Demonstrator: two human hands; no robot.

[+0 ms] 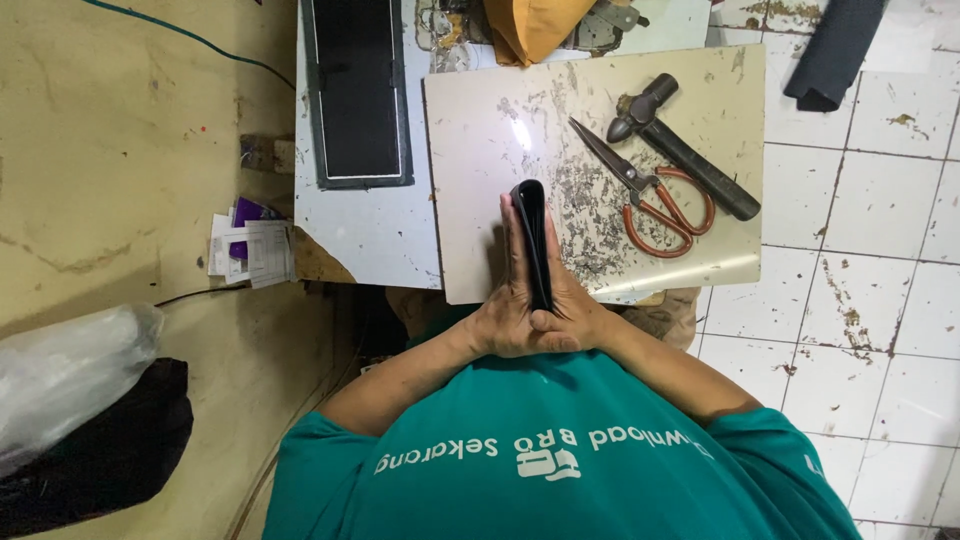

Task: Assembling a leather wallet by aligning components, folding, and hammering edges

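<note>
Head view, looking straight down. Both hands are pressed together palm to palm with a folded black leather wallet (533, 240) sandwiched between them, held on edge so that its spine side shows as a narrow dark strip. Left hand (508, 290) lies flat against the wallet's left face, fingers (513, 235) straight and extended away from the body; right hand (572, 305) lies against the right face, its fingers closed flat on the leather, the thumbs crossing near the wrists. The wallet's far end sticks out just past the fingertips. The hands hover over or rest on the near part of a pale, scratched work slab (480, 150) that lies on the tabletop (375, 225); contact with the slab cannot be told. On the slab, to the right of the hands and apart from them, lie scissors with orange-red handles (650, 195), blades pointing to the far left, and just beyond them a black-handled hammer (680, 145) lying at a slant, its handle touching or crossing the scissor loops. Left of the slab on the tabletop sits a long black rectangular piece with a light border (357, 90). A tan cloth or leather fold (535, 25) lies at the far edge. Small paper slips (250, 245) sit off the tabletop's left edge. White tiled floor (870, 230) at right; the person wears a teal shirt (560, 460).
</note>
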